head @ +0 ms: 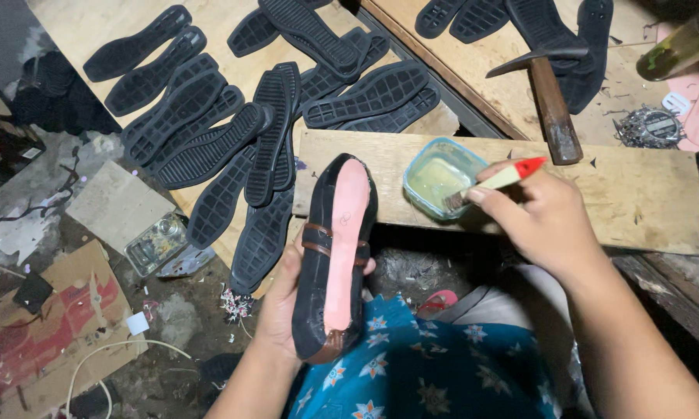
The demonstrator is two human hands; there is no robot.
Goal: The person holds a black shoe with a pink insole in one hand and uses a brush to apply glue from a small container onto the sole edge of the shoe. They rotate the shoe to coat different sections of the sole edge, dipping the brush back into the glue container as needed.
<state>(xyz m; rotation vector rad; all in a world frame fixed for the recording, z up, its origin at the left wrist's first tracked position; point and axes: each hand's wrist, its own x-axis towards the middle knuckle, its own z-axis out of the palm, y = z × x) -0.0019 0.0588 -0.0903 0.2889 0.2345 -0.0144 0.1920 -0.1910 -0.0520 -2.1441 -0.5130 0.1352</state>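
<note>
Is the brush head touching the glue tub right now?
Touching. The head view shows the brush, held by the right hand, with its bristles resting on the rim of the glue tub.

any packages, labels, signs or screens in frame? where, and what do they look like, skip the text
Flattened cardboard box: floor, lower left; brown with red print.
Plain cardboard sheet: floor, above the box; pale brown, no print seen.
Small device with a display: wooden bench, upper right; grey and round, pale rectangular screen.
No signs seen.
</note>
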